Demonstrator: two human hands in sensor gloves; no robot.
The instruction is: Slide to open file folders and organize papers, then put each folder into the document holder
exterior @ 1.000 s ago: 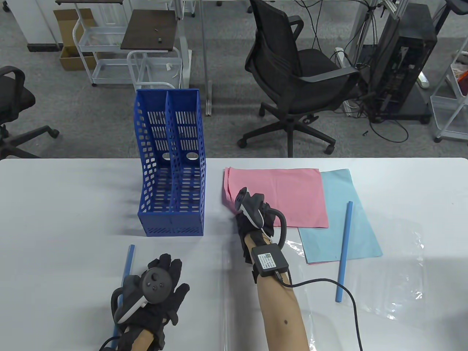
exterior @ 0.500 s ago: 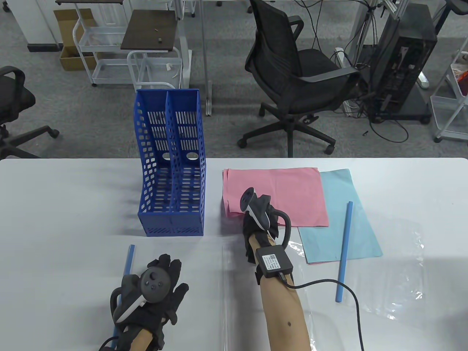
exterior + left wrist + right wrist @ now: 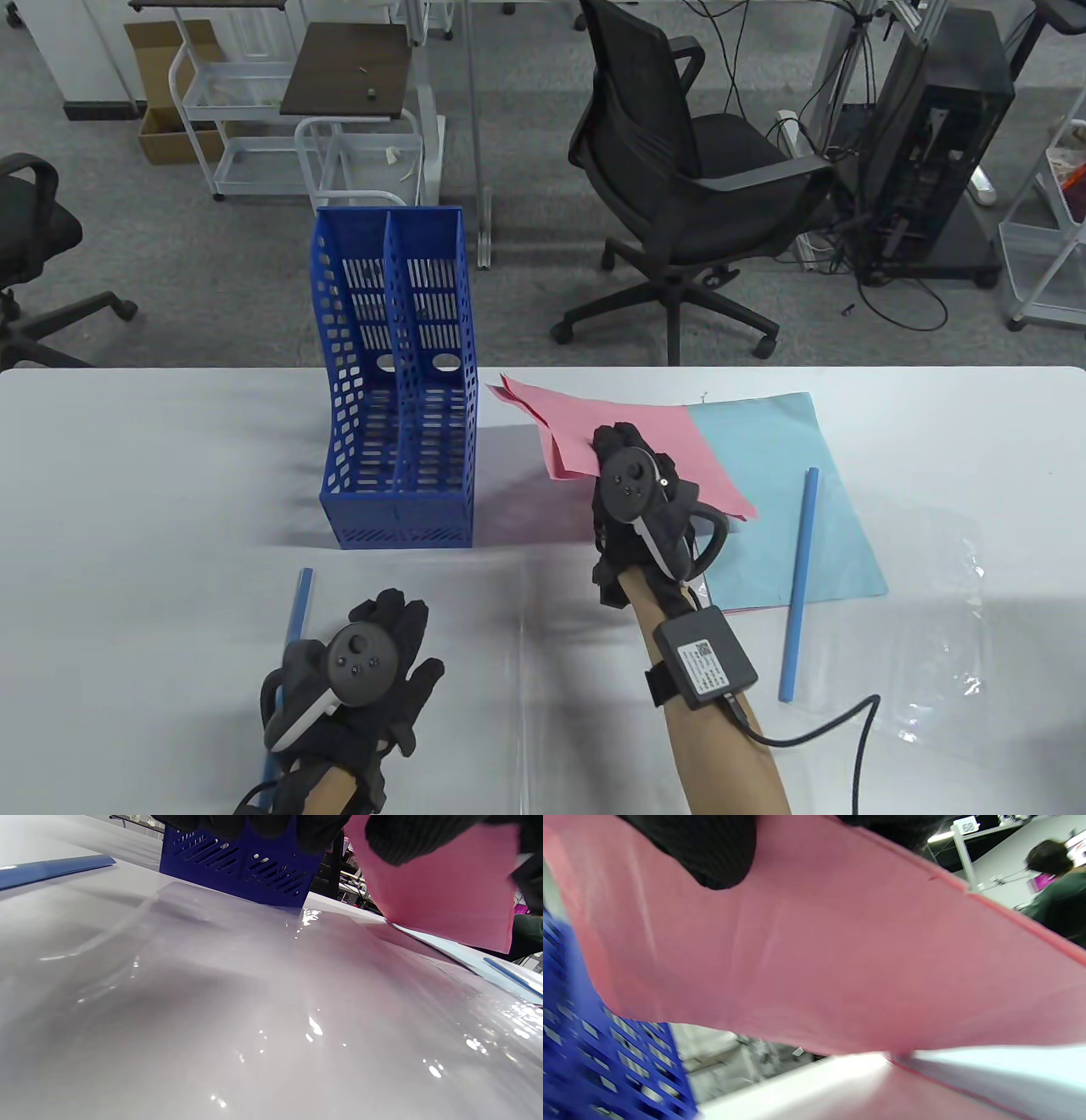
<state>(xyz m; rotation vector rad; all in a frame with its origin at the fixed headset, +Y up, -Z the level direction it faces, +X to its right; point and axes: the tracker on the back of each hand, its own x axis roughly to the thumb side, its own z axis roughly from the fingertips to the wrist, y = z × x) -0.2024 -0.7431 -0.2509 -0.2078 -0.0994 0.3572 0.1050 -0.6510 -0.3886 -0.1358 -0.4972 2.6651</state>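
Our right hand (image 3: pixel 632 497) pinches the thin pink paper sheets (image 3: pixel 585 433), lifted; our left hand (image 3: pixel 365 688) rests spread beside a blue spine bar (image 3: pixel 297 607).

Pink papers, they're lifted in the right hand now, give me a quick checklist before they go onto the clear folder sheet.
1. Right hand grips the pink papers: ok.
2. Pink papers squared up: not ok, corners fan apart.
3. Clear folder sheet lying flat near the person: ok.
4. Left hand holding the sheet down: cannot tell.
5. Blue document holder upright, both compartments free: ok.
6. Light blue papers and the slide bar on them out of the path: ok.
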